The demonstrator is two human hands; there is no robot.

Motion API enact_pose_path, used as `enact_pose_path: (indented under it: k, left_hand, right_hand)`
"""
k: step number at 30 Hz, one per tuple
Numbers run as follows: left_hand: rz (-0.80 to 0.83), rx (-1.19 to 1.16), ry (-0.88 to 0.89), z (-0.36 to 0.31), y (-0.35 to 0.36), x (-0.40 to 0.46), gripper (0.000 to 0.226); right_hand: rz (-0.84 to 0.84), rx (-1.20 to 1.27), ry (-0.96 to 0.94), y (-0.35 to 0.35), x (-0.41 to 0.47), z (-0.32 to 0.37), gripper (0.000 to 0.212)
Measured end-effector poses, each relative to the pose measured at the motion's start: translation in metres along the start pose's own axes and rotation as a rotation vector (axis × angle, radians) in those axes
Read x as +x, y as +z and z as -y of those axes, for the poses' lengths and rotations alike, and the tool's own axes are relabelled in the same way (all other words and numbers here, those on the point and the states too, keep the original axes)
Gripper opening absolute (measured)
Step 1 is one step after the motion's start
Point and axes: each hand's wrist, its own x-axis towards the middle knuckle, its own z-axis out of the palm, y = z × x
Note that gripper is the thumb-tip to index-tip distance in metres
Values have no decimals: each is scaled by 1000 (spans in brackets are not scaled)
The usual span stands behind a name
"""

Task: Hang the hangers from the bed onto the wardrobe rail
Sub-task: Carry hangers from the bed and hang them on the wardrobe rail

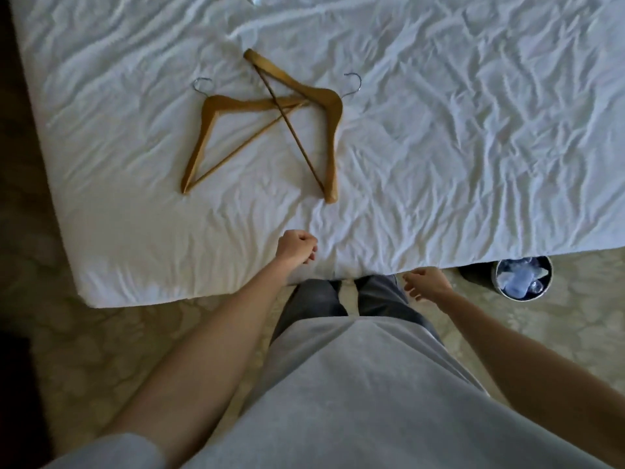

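Note:
Two wooden hangers with metal hooks lie crossed on the white bed (439,147). The left hanger (206,126) has its hook at the upper left. The right hanger (333,130) overlaps it, hook pointing right. My left hand (296,247) hovers over the bed's near edge, below the hangers, fingers loosely curled and holding nothing. My right hand (427,284) hangs beside my leg at the bed's edge, fingers relaxed and empty. The wardrobe rail is out of view.
A small round bin (522,277) with plastic bottles stands on the carpet at the bed's right front edge. Patterned carpet (118,350) surrounds the bed corner at the left. My legs stand against the mattress edge.

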Motion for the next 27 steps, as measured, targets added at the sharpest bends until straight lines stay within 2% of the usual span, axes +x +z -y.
enact_pose_path:
  k: [5, 8, 12, 16, 18, 20, 23, 27]
  left_hand:
    - [-141, -69, -37, -32, -16, 35, 17]
    - [-251, -101, -81, -48, -44, 64, 21]
    - [-370, -45, -107, -64, -93, 119, 15]
    - [-498, -13, -121, -82, -141, 174, 29]
    - [-566, 27, -158, -89, -160, 201, 33]
    - [-611, 98, -189, -96, -178, 226, 35]
    - [-686, 240, -119, -99, -196, 254, 40]
    - [-712, 399, -69, -90, -212, 282, 51]
  right_hand:
    - [125, -134, -92, -24, 41, 78, 22]
    - [139, -169, -190, -29, 74, 142, 24]
    - [87, -157, -276, -27, 116, 228, 25]
    - [42, -208, -321, -8, 152, 293, 25]
    - [-39, -243, -337, 6, 166, 316, 26]
    - [-137, -268, -329, 23, 177, 333, 29]
    - [-176, -225, -238, 45, 186, 345, 38]
    - [-273, -163, -173, 65, 198, 345, 24]
